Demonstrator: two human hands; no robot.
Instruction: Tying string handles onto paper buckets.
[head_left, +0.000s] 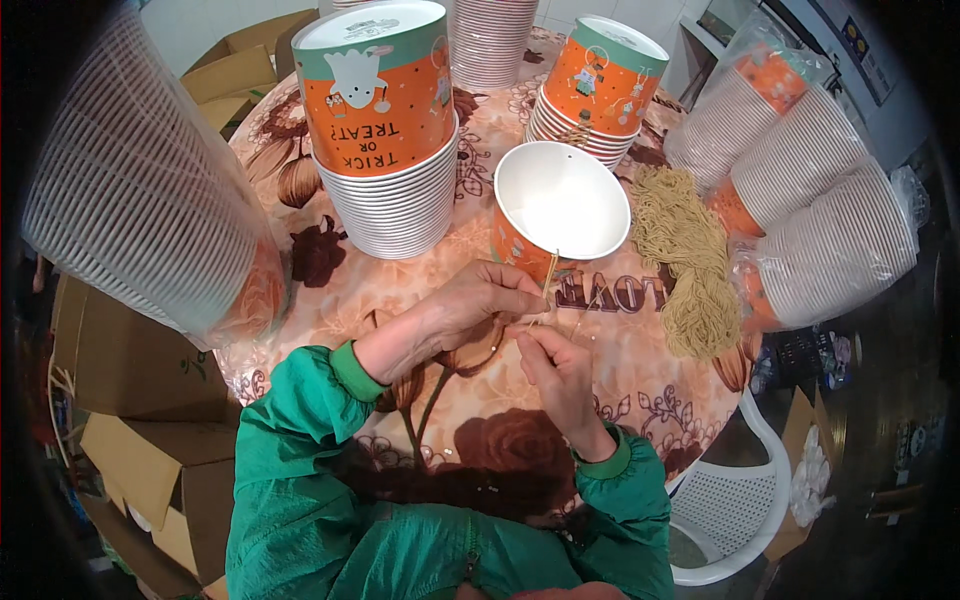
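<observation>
A paper bucket, white inside and orange outside, stands tilted toward me on the table in front of my hands. From the near side of its rim a tan cord runs down to my fingers. My left hand pinches this cord just below the rim. Close beside it, my right hand has thumb and forefinger pressed together at the cord's lower end, partly hidden by the fingers. A bundle of loose tan cords lies right of the bucket.
Upside-down printed buckets form a tall stack and another stack behind. Plastic-wrapped bucket stacks lie at the right and stand at the left. Below the flowered tablecloth are cardboard boxes and a white chair.
</observation>
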